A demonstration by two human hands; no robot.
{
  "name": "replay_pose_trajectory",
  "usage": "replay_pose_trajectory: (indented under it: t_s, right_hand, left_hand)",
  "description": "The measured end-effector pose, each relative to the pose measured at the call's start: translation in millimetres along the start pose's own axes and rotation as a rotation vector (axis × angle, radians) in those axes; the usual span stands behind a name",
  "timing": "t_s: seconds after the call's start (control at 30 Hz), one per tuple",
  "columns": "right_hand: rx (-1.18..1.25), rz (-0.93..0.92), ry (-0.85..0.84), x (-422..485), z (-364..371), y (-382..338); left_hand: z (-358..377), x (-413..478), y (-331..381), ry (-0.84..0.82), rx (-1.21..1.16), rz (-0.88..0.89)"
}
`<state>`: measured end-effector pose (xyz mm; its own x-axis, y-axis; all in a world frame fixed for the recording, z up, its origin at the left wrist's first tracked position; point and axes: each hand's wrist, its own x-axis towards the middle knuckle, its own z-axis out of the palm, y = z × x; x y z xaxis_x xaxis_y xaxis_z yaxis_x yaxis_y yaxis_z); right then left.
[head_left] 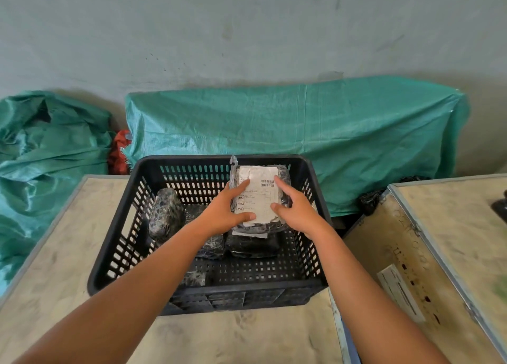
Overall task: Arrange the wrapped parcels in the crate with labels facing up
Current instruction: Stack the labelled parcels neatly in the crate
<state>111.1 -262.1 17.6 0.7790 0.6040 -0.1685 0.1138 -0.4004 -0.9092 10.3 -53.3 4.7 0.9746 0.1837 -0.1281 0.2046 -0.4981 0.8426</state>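
Observation:
A black slotted crate (129,212) stands on a wooden box top. Both hands reach into it and hold a dark wrapped parcel (263,199) whose white label with a barcode faces up. My left hand (225,210) grips its left edge, thumb on the label. My right hand (296,210) grips the right edge, thumb and forefinger on the label. The held parcel rests over another dark parcel (252,244) at the crate's right. A rounded dark parcel (166,212) stands on edge at the left. More dark parcels (193,277) lie on the crate floor, partly hidden by my left arm.
The crate sits on a plywood box top (68,254). A second plywood box (428,248) with a paper label stands to the right, a narrow gap between them. Green woven tarpaulin (301,133) covers things behind, by the wall. A green sack (46,155) lies at the left.

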Motion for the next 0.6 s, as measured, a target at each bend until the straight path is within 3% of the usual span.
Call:
replay_pose_trajectory:
  t_s: [0.23,0.33,0.43,0.6]
  right_hand:
    - [0.020,0.104,0.076,19.8,26.0,31.9]
    - [-0.055,0.170,-0.021,23.5,26.1,41.8]
    - [-0.146,0.223,-0.129,25.7,27.1,51.2]
    - [-0.152,0.235,-0.124,29.0,33.0,56.6]
  left_hand:
    - [27.6,15.3,-24.3,0.090,0.031,-0.085]
    - [37.0,16.2,-31.9,0.101,0.091,-0.111]
    - [39.2,18.5,-39.8,0.065,0.157,-0.121]
    - [36.2,21.3,-49.5,-0.054,0.134,-0.153]
